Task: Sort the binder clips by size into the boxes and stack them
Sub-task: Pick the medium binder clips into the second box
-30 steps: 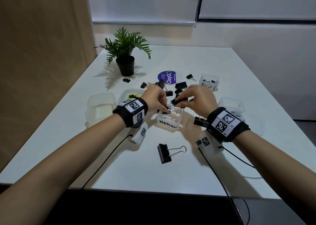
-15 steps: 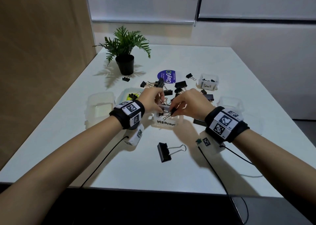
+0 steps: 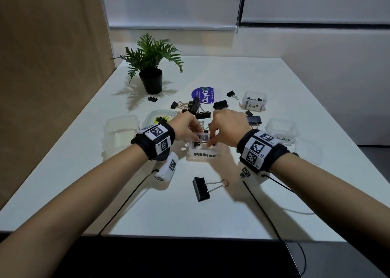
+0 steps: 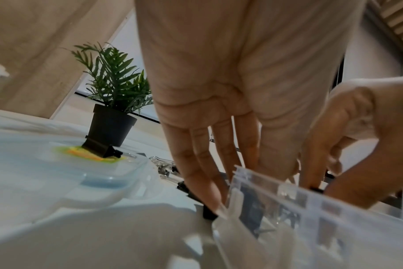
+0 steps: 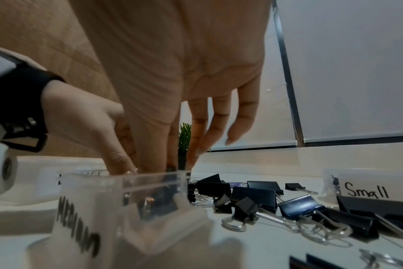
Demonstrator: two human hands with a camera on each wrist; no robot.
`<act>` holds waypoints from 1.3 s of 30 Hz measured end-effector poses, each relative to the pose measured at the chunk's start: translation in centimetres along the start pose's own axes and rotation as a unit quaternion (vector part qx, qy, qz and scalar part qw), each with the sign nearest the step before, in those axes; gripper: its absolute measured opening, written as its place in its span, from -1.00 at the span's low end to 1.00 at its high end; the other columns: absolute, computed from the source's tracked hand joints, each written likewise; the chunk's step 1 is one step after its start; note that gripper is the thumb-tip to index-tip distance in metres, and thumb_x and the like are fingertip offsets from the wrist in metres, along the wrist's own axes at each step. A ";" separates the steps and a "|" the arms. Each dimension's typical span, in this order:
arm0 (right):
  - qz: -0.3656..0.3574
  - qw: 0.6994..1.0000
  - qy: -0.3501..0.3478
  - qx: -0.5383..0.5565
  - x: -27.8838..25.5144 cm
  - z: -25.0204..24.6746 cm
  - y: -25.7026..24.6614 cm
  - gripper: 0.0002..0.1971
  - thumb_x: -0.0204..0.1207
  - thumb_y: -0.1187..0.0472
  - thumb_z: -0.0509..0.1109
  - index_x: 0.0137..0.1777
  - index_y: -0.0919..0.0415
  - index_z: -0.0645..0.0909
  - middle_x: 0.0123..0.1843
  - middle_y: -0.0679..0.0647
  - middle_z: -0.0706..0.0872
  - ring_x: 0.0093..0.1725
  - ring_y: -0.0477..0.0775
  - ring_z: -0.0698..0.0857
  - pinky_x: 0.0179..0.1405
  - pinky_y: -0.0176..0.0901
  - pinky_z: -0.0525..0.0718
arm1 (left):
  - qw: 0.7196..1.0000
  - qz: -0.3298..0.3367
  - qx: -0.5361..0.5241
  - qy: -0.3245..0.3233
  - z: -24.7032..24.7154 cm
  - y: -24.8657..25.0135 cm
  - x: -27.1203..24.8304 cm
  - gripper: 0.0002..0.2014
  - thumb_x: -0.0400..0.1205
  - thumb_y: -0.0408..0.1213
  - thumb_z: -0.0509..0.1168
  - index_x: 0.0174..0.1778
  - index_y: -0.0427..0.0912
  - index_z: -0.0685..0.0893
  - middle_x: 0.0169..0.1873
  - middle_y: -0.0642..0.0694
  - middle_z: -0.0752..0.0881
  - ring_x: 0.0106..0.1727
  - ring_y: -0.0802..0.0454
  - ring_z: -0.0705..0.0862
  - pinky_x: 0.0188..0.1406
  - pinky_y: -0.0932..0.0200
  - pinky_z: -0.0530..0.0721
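Note:
Both hands meet over the clear box marked MEDIUM (image 3: 203, 154) at mid-table. My left hand (image 3: 195, 138) dips thumb and fingers into its left side and pinches a black binder clip (image 3: 197, 143) by its wire handle. My right hand (image 3: 211, 142) reaches into the right side, its fingertips pinching another black clip (image 4: 315, 188) just inside the wall. The box's contents are blurred in the right wrist view (image 5: 154, 202). Loose black clips (image 3: 202, 115) of mixed sizes lie behind the box. A large clip (image 3: 201, 188) lies in front of it. The Small box (image 3: 254, 104) holds small clips.
A potted plant (image 3: 152, 81) stands far left, with a purple sticker (image 3: 203, 95) beside it. Clear containers sit left (image 3: 121, 130), left-centre with a clip on it (image 3: 160, 118) and right (image 3: 281, 130), with a lid (image 3: 310, 151) near it. Wrist cables trail to the front edge.
Both hands have come down and toward me from above the loose pile, carrying clips, and their fingertips are now inside the MEDIUM box.

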State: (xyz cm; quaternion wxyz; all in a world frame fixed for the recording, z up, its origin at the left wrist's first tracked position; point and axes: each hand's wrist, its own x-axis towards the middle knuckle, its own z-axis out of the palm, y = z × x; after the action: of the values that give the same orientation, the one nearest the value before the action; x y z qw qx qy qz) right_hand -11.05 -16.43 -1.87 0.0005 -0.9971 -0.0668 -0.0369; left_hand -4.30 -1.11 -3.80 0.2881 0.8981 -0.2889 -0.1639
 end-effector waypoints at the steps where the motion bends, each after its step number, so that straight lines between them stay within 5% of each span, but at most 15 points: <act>1: 0.007 1.000 -0.008 -0.004 0.1 0.0 -0.1 -0.67 0.22 -0.20 0.61 -0.15 -0.01 0.79 -0.07 -0.09 0.60 -0.03 0.06 0.66 -0.31 -0.18 0.38 | 1.000 -0.001 -0.005 -0.007 0.0 0.1 0.0 -0.81 0.49 -0.48 0.47 0.01 -0.31 0.79 -0.34 0.00 0.71 -0.38 0.19 0.64 -0.43 0.38 0.64; 6: 0.025 0.998 -0.054 -0.019 0.2 0.5 -0.5 -0.75 0.29 -0.07 0.62 -0.15 0.06 0.76 -0.02 0.04 0.72 -0.01 0.15 0.70 -0.22 -0.13 0.52 | 0.999 -0.016 -0.005 -0.029 -0.3 0.3 -0.2 -0.79 0.46 -0.31 0.54 -0.02 -0.29 0.81 -0.22 -0.10 0.78 -0.30 0.10 0.67 -0.39 0.30 0.66; 13: 0.044 0.999 -0.029 0.014 -0.4 0.7 -0.5 -0.71 0.29 0.02 0.64 -0.25 0.09 0.57 -0.09 0.10 0.70 -0.15 0.16 0.59 -0.27 -0.14 0.44 | 0.991 -0.024 0.134 -0.008 -0.4 1.7 0.4 -0.78 0.30 -0.18 0.64 -0.21 -0.13 0.81 -0.23 -0.02 0.80 -0.17 0.05 0.71 -0.34 0.24 0.55; 19: 0.063 0.997 0.018 0.033 -0.3 1.6 -0.1 -0.47 0.30 0.08 0.64 0.14 0.21 0.44 -0.08 0.14 0.70 -0.12 0.26 0.65 -0.31 -0.04 0.45 | 0.984 -0.026 0.178 0.015 0.3 1.9 1.0 -0.82 0.34 -0.15 0.61 -0.22 -0.06 0.79 -0.27 0.03 0.80 -0.17 0.05 0.73 -0.21 0.16 0.64; 24: 0.083 0.995 -0.006 0.057 0.3 1.9 0.6 -0.83 0.31 0.14 0.62 -0.22 0.06 0.66 -0.11 0.05 0.73 -0.07 0.15 0.71 -0.28 -0.15 0.50 | 0.987 -0.003 0.161 0.004 0.5 1.4 1.2 -0.84 0.36 -0.19 0.60 -0.20 -0.09 0.82 -0.29 0.02 0.78 -0.17 0.03 0.71 -0.16 0.11 0.67; 27: 0.090 0.993 -0.005 0.075 0.5 2.1 0.7 -0.75 0.25 0.14 0.66 -0.34 0.01 0.58 -0.16 0.02 0.72 -0.12 0.13 0.70 -0.31 -0.16 0.49 | 0.990 0.009 0.139 -0.017 0.5 0.9 1.3 -0.85 0.36 -0.18 0.60 -0.26 -0.10 0.80 -0.36 0.03 0.76 -0.27 0.07 0.69 -0.13 0.04 0.72; 31: 0.087 0.993 -0.002 0.080 0.7 2.4 0.9 -0.76 0.27 0.20 0.64 -0.35 0.01 0.58 -0.18 0.00 0.72 -0.14 0.11 0.69 -0.31 -0.17 0.51 | 0.999 0.000 0.022 -0.036 -1.4 0.6 1.2 -0.68 0.41 0.01 0.54 -0.26 -0.23 0.82 -0.35 -0.10 0.79 -0.36 0.16 0.66 -0.38 0.23 0.62; 35: 0.076 0.994 0.006 0.081 0.9 2.7 1.1 -0.74 0.32 0.30 0.57 -0.39 0.02 0.56 -0.20 0.02 0.73 -0.17 0.12 0.70 -0.34 -0.18 0.52 | 0.997 -0.040 -0.030 0.062 -4.1 -0.6 2.5 -0.80 0.56 -0.15 0.45 -0.24 -0.22 0.81 -0.31 -0.06 0.81 -0.30 0.13 0.74 -0.42 0.25 0.68; 39: 0.072 0.994 0.000 0.086 1.1 2.6 1.0 -0.71 0.30 0.28 0.61 -0.41 0.03 0.52 -0.21 0.04 0.71 -0.19 0.12 0.69 -0.33 -0.16 0.59 | 0.979 -0.078 0.079 0.170 -5.8 -2.3 5.2 -0.93 0.52 -0.32 0.46 -0.16 -0.22 0.83 -0.20 -0.17 0.82 -0.08 -0.07 0.77 -0.01 0.01 0.76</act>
State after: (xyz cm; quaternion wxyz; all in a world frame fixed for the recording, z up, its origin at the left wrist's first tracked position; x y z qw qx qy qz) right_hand -9.61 -17.30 -4.34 0.0892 -0.9955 0.0021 -0.0311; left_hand 3.43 -0.30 -1.34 0.2472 0.9527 -0.1768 -0.0074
